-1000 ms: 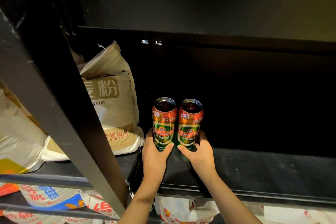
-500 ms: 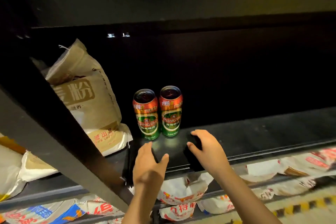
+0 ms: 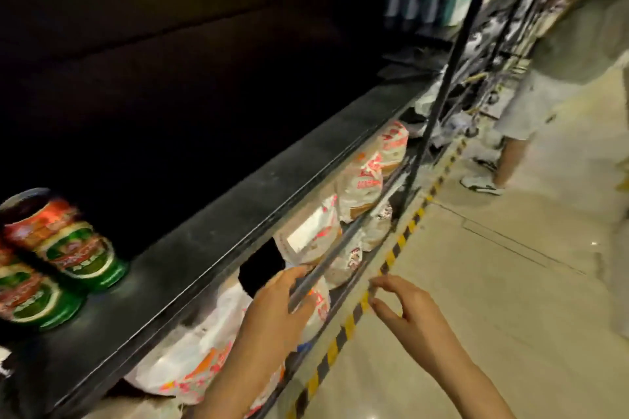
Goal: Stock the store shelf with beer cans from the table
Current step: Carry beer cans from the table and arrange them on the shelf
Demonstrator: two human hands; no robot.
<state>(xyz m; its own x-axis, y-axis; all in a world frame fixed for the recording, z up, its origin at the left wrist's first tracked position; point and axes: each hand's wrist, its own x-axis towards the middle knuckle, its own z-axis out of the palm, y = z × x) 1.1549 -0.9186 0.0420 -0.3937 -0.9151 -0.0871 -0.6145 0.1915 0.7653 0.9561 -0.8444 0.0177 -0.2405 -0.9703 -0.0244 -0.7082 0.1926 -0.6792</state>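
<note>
Two beer cans (image 3: 58, 258) stand upright, touching, on the dark shelf (image 3: 211, 235), well left of both hands. Left hand (image 3: 272, 306) and right hand (image 3: 405, 306): fingers loosely spread, holding nothing. Cans probably rigid, smooth, slippery; grip mid-body.

Glossy cans (image 3: 73, 245), matt shelf (image 3: 238, 214).

Two beer cans (image 3: 51, 258) stand upright side by side on my dark shelf (image 3: 218, 224), at its far left, touching or nearly so; the blur won't let me say which. Each is green below, red-banded above, with a dark top. The nearer one is cut off by the frame edge.
</note>
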